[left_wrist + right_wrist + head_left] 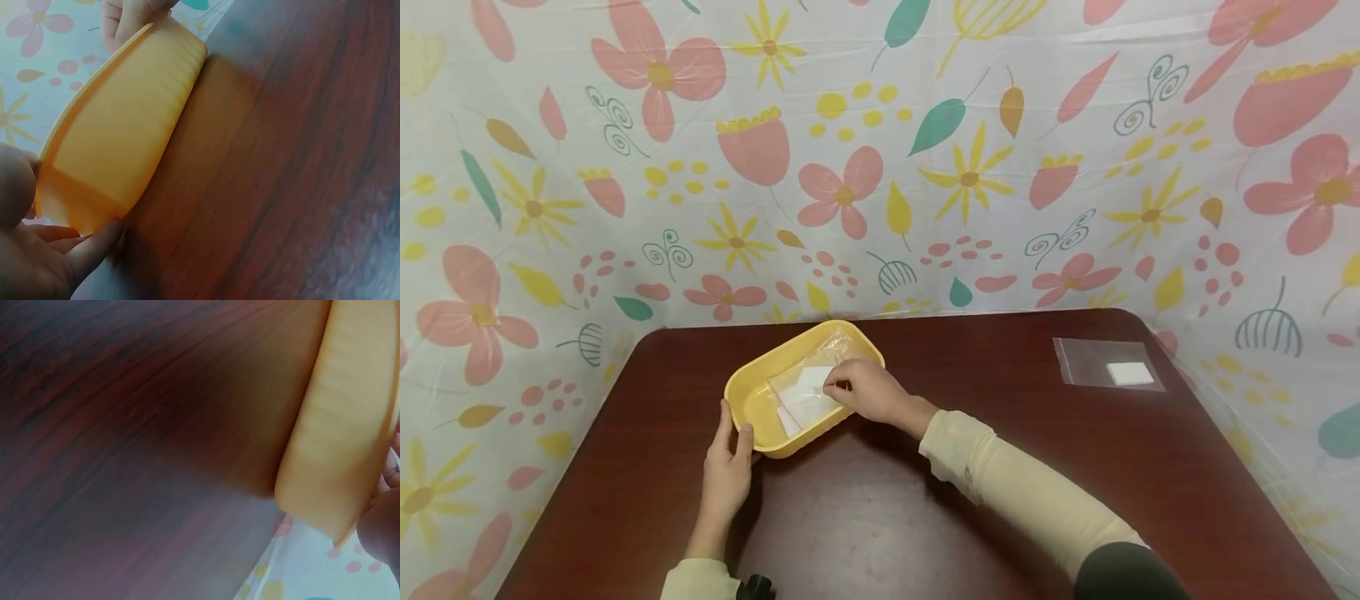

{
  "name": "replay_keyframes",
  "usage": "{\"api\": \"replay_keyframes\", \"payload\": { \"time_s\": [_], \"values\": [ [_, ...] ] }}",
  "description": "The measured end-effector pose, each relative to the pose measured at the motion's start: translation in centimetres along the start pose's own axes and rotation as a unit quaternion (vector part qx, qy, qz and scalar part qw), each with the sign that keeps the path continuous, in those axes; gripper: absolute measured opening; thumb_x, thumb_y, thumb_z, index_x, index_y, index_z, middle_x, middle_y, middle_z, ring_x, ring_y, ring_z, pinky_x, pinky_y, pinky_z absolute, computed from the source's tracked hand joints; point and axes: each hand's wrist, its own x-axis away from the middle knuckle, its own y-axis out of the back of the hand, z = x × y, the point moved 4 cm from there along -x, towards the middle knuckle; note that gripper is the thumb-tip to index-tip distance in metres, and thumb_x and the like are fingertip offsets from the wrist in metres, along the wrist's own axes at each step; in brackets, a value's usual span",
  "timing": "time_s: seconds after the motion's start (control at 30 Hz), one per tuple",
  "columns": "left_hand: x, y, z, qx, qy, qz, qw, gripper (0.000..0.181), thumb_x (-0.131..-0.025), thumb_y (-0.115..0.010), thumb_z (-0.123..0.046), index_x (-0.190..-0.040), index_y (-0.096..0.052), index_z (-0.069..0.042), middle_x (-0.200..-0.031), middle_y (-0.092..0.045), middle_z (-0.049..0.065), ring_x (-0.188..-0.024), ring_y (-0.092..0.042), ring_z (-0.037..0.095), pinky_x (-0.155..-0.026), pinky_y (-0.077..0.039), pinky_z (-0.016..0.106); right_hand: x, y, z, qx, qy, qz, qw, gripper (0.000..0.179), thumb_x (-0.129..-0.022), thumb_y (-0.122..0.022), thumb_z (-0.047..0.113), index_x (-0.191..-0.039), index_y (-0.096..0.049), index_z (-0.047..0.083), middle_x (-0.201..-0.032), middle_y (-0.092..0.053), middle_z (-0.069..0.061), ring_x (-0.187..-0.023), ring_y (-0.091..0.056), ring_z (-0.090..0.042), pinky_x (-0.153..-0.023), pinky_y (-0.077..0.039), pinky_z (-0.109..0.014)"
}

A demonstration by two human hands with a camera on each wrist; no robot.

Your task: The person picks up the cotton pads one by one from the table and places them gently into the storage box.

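Observation:
A yellow plastic basket-like tray (pixel 756 410) sits at an angle near the back of the table. My left hand (pixel 728 471) grips its left corner, with thumb and fingers on either side, as the left wrist view also shows. Over the tray, my right hand (pixel 871 392) has its fingers curled, and the fingertips seem to pinch a clear plastic bag (pixel 808 407) lying inside. White flat pieces (pixel 814 377) show in or under the bag. In the right wrist view, the tray's outer wall (pixel 337 425) fills the right side; the fingertips are hidden there.
At the right of the dark red-brown table (pixel 880 525) lies another clear zip bag (pixel 1082 364) with a white block (pixel 1129 373) in it. A flower-patterned curtain (pixel 880 167) stands behind and at both sides of the table.

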Motion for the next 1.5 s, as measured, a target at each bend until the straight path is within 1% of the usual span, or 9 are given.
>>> {"api": "replay_keyframes", "payload": {
  "time_s": [0.13, 0.3, 0.53, 0.7, 0.87, 1.0, 1.2, 1.4, 1.5],
  "values": [
    [0.0, -0.2, -0.1, 0.002, 0.003, 0.006, 1.0000, 0.064, -0.110, -0.043, -0.028, -0.162, -0.006, -0.022, -0.166, -0.011, 0.009, -0.129, -0.049, 0.033, -0.091, -0.057, 0.037, 0.6, 1.1, -0.4, -0.042, -0.004, -0.027, 0.9987, 0.007, -0.094, -0.074, 0.019, -0.097, -0.079, 0.015, -0.092, -0.070, 0.008, -0.084, -0.060, -0.006, -0.075, -0.053, -0.021],
    [0.1, -0.1, -0.3, -0.001, 0.003, 0.007, 1.0000, 0.064, -0.110, -0.042, -0.028, -0.162, -0.005, -0.020, -0.166, -0.010, 0.009, -0.130, -0.047, 0.034, -0.091, -0.058, 0.037, 2.1, 2.9, -0.7, -0.050, 0.004, -0.067, 0.9965, 0.008, -0.092, -0.077, 0.017, -0.098, -0.079, 0.012, -0.089, -0.069, 0.008, -0.080, -0.061, -0.010, -0.071, -0.056, -0.024],
    [0.1, -0.1, -0.3, -0.011, 0.007, 0.005, 0.9999, 0.064, -0.110, -0.042, -0.029, -0.162, -0.006, -0.023, -0.166, -0.011, 0.008, -0.126, -0.052, 0.033, -0.089, -0.059, 0.033, 5.0, 5.3, -0.8, -0.059, 0.016, -0.111, 0.9920, 0.011, -0.089, -0.080, 0.013, -0.098, -0.078, 0.009, -0.086, -0.064, 0.006, -0.078, -0.060, -0.015, -0.067, -0.057, -0.030],
    [0.0, -0.1, -0.2, -0.012, 0.012, 0.011, 0.9998, 0.064, -0.110, -0.042, -0.029, -0.162, -0.005, -0.025, -0.166, -0.010, 0.008, -0.126, -0.052, 0.033, -0.091, -0.058, 0.034, 7.1, 6.5, -1.4, -0.067, 0.016, -0.117, 0.9907, 0.012, -0.087, -0.081, 0.009, -0.098, -0.079, 0.008, -0.086, -0.066, 0.007, -0.079, -0.062, -0.016, -0.069, -0.059, -0.036],
    [0.1, -0.1, -0.2, -0.011, 0.013, 0.010, 0.9998, 0.064, -0.110, -0.042, -0.028, -0.162, -0.005, -0.025, -0.166, -0.010, 0.008, -0.125, -0.053, 0.034, -0.090, -0.058, 0.034, 9.6, 7.4, -2.2, -0.063, -0.001, -0.114, 0.9915, 0.012, -0.088, -0.081, 0.013, -0.099, -0.078, 0.016, -0.087, -0.065, 0.011, -0.079, -0.060, -0.012, -0.067, -0.059, -0.040],
    [0.2, 0.0, -0.3, -0.010, 0.007, 0.005, 0.9999, 0.064, -0.110, -0.042, -0.027, -0.162, -0.006, -0.023, -0.166, -0.011, 0.009, -0.125, -0.052, 0.035, -0.089, -0.058, 0.035, 11.8, 8.0, -3.0, -0.065, -0.004, -0.115, 0.9912, 0.013, -0.089, -0.080, 0.017, -0.101, -0.078, 0.019, -0.089, -0.065, 0.013, -0.079, -0.059, -0.009, -0.066, -0.058, -0.033],
    [0.2, -0.1, -0.2, -0.017, 0.005, 0.002, 0.9998, 0.063, -0.110, -0.041, -0.026, -0.162, -0.006, -0.021, -0.166, -0.010, 0.009, -0.127, -0.050, 0.035, -0.090, -0.058, 0.036, 15.1, 8.7, -4.0, -0.068, 0.002, -0.136, 0.9884, 0.017, -0.087, -0.081, 0.013, -0.102, -0.077, 0.019, -0.090, -0.066, 0.013, -0.077, -0.060, -0.006, -0.064, -0.056, -0.024],
    [0.3, -0.4, -0.2, -0.012, 0.013, 0.005, 0.9998, 0.065, -0.110, -0.040, -0.029, -0.162, -0.002, -0.029, -0.166, -0.011, 0.008, -0.126, -0.051, 0.035, -0.091, -0.058, 0.036, 18.0, 9.2, -4.8, -0.068, -0.011, -0.154, 0.9857, 0.023, -0.083, -0.083, 0.006, -0.101, -0.077, 0.020, -0.088, -0.067, 0.012, -0.073, -0.059, -0.006, -0.059, -0.056, -0.027],
    [0.3, -0.4, -0.4, -0.012, 0.011, 0.004, 0.9999, 0.062, -0.110, -0.039, -0.030, -0.162, -0.005, -0.033, -0.166, -0.016, 0.009, -0.126, -0.052, 0.035, -0.091, -0.058, 0.037, 18.8, 9.5, -5.2, -0.066, -0.019, -0.160, 0.9847, 0.024, -0.083, -0.084, 0.005, -0.100, -0.077, 0.020, -0.087, -0.067, 0.011, -0.074, -0.060, -0.006, -0.059, -0.057, -0.029]
  ]
}}
